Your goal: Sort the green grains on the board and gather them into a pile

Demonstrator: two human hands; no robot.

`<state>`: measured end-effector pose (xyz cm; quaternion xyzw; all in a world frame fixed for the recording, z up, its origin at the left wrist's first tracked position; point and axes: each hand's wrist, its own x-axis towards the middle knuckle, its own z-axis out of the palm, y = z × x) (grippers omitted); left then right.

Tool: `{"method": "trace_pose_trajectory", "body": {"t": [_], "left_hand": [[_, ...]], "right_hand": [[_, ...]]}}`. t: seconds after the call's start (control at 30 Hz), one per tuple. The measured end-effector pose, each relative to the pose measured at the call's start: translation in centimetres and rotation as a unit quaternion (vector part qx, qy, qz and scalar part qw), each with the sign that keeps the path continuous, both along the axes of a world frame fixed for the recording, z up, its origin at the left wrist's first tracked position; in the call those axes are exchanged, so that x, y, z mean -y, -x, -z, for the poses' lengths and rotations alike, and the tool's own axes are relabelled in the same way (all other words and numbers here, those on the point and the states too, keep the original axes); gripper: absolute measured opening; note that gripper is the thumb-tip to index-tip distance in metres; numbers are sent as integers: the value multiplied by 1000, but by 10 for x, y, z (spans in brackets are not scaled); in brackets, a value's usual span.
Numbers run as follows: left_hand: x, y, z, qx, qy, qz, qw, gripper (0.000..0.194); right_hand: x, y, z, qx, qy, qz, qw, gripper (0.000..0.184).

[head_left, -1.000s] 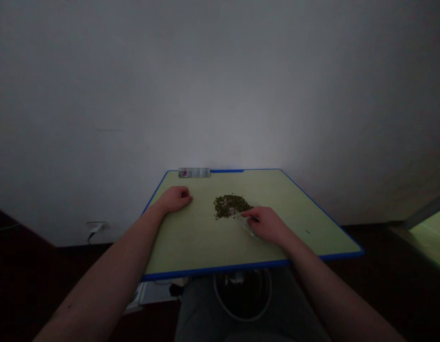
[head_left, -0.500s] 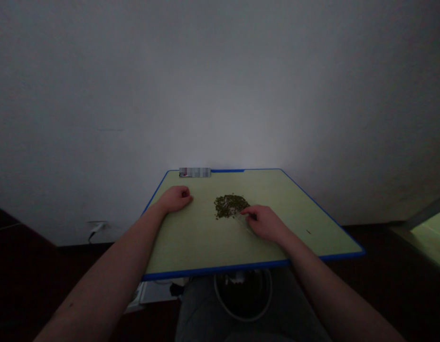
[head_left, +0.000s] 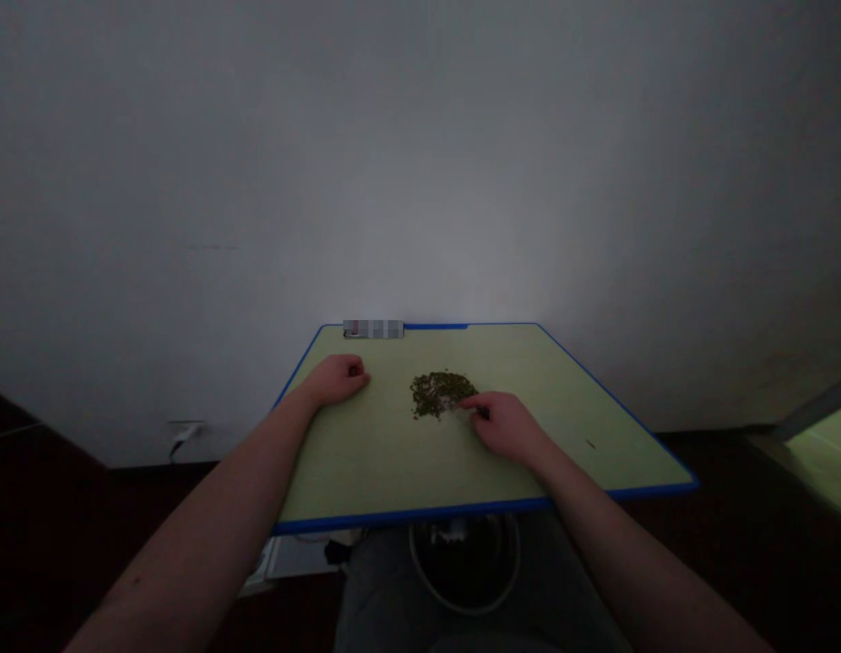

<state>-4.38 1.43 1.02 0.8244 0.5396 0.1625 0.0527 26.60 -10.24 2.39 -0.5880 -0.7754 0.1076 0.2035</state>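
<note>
A loose pile of small greenish-brown grains [head_left: 434, 392] lies near the middle of a pale yellow-green table top [head_left: 393, 472] with a blue edge; the exact kind of grain is too small to tell. My right hand [head_left: 505, 424] reaches in from the right. Its index finger is stretched out and touches the pile's near right edge, while the other fingers curl under the palm. A paler, thinned patch shows beside that fingertip. To the left of the pile, my left hand [head_left: 335, 379] rests on the table, its fingers curled closed, apart from the grains.
A metal bowl [head_left: 464, 609] sits on my lap below the table's front edge, its contents dark. At the far left edge lies a small blurred-out item [head_left: 374, 329]. A thin brown sliver [head_left: 590, 444] lies on the right side. A wall [head_left: 420, 181] stands behind.
My right index finger stays at the pile's edge, with a few grains near it shifted and a pale streak beside it fainter. My left hand has hardly moved.
</note>
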Motion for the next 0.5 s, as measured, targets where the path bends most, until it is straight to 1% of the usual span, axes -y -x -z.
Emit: {"method": "trace_pose_trajectory", "body": {"t": [0.1, 0.5], "left_hand": [[0, 0, 0, -1, -2, -4, 1000, 26], [3, -2, -2, -3, 8, -11, 1000, 26]], "right_hand": [[0, -3, 0, 4, 0, 10, 1000, 35], [4, 2, -7, 2, 6, -10, 1000, 36]]}}
